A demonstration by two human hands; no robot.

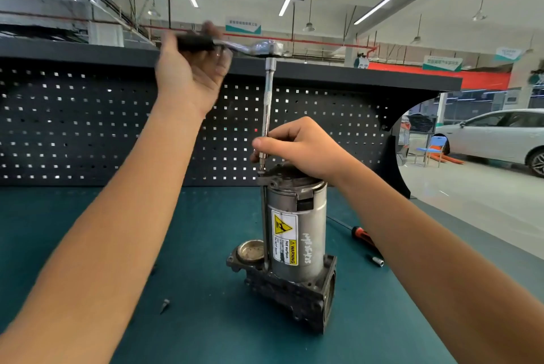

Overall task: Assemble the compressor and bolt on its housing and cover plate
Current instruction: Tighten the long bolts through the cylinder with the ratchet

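Right hand (300, 147) is pinching the extension (268, 104) low down, thumb and curled fingers round the shaft, just above the top of the compressor (297, 231), steadying it. The extension is standing near vertical, slightly tilted, with its tip meeting the left edge of the top plate; the seating on the fastener is too small to confirm. Left hand (191, 72) is sitting high and to the left, blurred, fingers wrapping the black handle of the ratchet (265, 50). The handle is lying roughly horizontal, square to the extension, and its head is capping the extension's top. So the fastener is lying straight below the ratchet head, with the right hand nearer it and the left well apart, placed to swing. Likely step: running down the long bolt (265, 225) that is passing down the can's left side into the dark base block. The compressor is standing upright mid-mat (206, 231). A screwdriver (363, 235) and a loose socket (376, 261) are lying to its right, and a small bit (164, 304) front left. A pegboard (59, 128) is backing the bench, and a car (500, 134) is sitting far right.
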